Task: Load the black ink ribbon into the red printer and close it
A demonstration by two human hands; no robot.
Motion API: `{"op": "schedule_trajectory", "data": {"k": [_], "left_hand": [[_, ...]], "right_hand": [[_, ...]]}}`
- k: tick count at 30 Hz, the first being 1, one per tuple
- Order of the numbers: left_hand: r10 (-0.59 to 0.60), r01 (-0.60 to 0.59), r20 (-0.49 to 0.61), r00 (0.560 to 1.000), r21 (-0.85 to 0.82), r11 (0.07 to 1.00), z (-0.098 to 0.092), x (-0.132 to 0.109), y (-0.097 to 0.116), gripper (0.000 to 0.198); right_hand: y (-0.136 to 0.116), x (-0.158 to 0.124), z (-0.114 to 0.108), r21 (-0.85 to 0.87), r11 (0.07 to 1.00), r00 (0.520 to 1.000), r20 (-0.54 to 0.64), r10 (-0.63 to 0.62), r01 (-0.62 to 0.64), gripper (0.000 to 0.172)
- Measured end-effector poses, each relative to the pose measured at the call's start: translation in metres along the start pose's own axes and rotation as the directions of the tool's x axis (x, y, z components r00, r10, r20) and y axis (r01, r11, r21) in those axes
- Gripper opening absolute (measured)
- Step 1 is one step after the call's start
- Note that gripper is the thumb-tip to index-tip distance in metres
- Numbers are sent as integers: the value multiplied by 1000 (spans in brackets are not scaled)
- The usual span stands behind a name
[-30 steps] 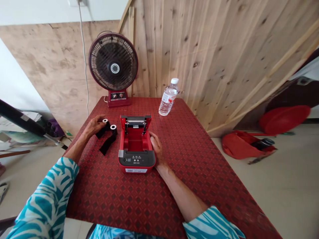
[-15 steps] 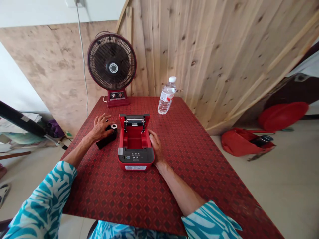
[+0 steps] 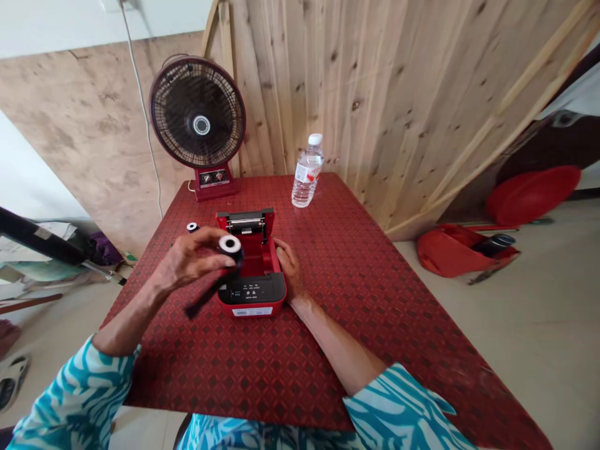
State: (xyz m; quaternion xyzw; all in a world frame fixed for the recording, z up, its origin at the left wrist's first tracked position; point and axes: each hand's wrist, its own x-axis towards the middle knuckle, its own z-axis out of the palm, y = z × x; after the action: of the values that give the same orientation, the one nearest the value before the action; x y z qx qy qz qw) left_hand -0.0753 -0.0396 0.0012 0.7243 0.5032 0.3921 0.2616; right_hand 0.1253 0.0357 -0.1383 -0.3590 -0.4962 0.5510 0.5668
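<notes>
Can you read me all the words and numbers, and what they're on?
No text is readable:
White sticker on the red machine: too small.
Black panel on it: tiny white marks, too small.
Label on the bottle: blurred.
Knob plate on the fan: too small.

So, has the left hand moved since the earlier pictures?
Yes: against the fan, the left hand has moved right, toward the red machine, holding a black roll.

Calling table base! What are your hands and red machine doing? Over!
Left hand: holding black roll, tail dangling. Right hand: against red machine, lid raised. In the way: roll blocks part of the view inside.
</notes>
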Motion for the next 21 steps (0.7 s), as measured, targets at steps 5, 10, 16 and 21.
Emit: {"op": "schedule_trajectory", "data": {"k": [5, 10, 16, 21], "left_hand": [[38, -164, 228, 973, 568, 806, 37, 24, 6, 32], [-257, -90, 249, 934, 859, 504, 56, 43, 15, 29], [-448, -140, 351, 822, 887, 440, 68, 65, 12, 29], [-364, -102, 388, 847, 790, 605, 57, 60, -1, 32]], "right_hand": [[-2, 0, 2, 21, 1000, 1000, 19, 7, -7, 36], [-4, -1, 2, 24, 1000, 1000, 21, 7, -7, 37], [-6, -1, 0, -10, 1000, 1000, 25, 0, 0, 37], [-5, 0, 0, 20, 1000, 1000, 30, -1, 0, 35]]}}
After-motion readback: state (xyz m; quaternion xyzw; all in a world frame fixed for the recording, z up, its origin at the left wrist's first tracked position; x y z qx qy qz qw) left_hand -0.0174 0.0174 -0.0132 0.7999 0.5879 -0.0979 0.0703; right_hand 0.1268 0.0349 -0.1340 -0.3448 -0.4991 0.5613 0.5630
